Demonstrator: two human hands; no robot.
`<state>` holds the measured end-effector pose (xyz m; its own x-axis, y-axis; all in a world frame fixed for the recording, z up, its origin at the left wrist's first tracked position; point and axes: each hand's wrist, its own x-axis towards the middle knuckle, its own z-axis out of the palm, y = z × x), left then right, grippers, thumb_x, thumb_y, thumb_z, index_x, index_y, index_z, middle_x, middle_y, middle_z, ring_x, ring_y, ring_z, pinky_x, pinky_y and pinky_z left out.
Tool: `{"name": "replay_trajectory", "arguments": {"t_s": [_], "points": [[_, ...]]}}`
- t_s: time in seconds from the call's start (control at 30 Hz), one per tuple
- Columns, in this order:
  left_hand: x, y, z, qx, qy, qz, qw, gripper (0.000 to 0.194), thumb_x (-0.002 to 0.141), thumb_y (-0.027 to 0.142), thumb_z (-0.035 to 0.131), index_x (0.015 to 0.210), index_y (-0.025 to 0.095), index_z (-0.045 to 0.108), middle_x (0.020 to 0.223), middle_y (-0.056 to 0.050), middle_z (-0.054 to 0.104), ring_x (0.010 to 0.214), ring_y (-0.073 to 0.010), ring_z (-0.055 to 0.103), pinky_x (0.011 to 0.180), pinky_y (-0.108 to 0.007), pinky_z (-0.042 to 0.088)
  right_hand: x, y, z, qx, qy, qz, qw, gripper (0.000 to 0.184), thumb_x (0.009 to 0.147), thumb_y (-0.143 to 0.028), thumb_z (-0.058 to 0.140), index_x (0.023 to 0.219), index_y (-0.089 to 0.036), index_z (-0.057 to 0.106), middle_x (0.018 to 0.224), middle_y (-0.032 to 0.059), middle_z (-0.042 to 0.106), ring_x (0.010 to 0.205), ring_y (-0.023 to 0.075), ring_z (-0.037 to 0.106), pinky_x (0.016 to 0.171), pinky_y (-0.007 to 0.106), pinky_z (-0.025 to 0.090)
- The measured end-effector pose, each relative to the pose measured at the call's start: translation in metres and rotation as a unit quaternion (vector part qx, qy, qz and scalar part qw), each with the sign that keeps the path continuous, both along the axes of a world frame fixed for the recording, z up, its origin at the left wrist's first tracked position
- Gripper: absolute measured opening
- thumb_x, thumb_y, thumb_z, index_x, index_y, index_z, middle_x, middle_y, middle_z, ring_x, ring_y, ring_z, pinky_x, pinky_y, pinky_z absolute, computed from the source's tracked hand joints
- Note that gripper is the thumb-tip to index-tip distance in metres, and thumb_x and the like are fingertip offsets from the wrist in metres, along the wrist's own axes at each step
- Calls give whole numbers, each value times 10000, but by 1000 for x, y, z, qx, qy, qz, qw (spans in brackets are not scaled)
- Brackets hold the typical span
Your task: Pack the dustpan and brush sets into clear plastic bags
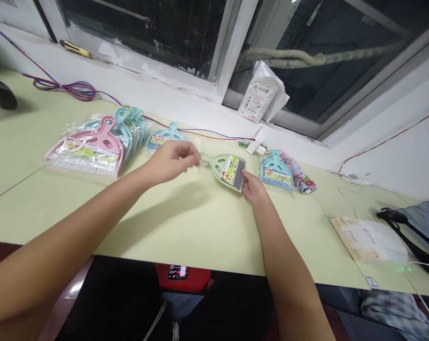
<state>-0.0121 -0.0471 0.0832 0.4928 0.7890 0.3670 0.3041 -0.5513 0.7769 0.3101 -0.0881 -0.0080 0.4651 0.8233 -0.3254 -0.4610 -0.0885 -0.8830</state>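
A small light-green dustpan and brush set (pixel 219 170) with a printed label and grey bristles is tilted above the table. My right hand (pixel 254 187) grips it at the bristle end, thumb on the front. Beside the handle end, my left hand (pixel 174 162) is closed with thumb and fingertips together. Something clear, perhaps film, shows faintly below those fingers, but I cannot make out what they pinch. Behind my left hand lies a blue dustpan set (pixel 172 130). To the right is a teal wrapped dustpan set (pixel 276 171).
Several wrapped dustpan sets, a pink one (pixel 93 147) in front, stand at the left. Patterned cloth (pixel 299 175) lies at the right, near a tissue pack (pixel 374 239) and a black device (pixel 409 232). A screwdriver (pixel 75 49) rests on the sill; cables (pixel 75 91) run along the wall.
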Motion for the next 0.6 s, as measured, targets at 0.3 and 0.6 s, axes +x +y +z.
{"name": "replay_trajectory", "arguments": {"t_s": [0.3, 0.6], "points": [[37, 56, -81, 173, 240, 202, 934, 473, 892, 466, 559, 1253, 161, 578, 1251, -195, 581, 1217, -396, 486, 1001, -529, 380, -4, -1, 2, 45, -14, 1, 999, 111, 944, -163, 570, 962, -140, 678, 879, 75, 788, 783, 199, 758, 756, 361, 657], [32, 55, -93, 176, 294, 132, 930, 451, 918, 331, 461, 1329, 263, 635, 1445, -159, 481, 1306, -395, 418, 989, -561, 358, -13, -5, 5, 26, -32, 8, 999, 47, 916, -200, 637, 919, -164, 667, 764, 34, 760, 652, 170, 716, 693, 329, 644]]}}
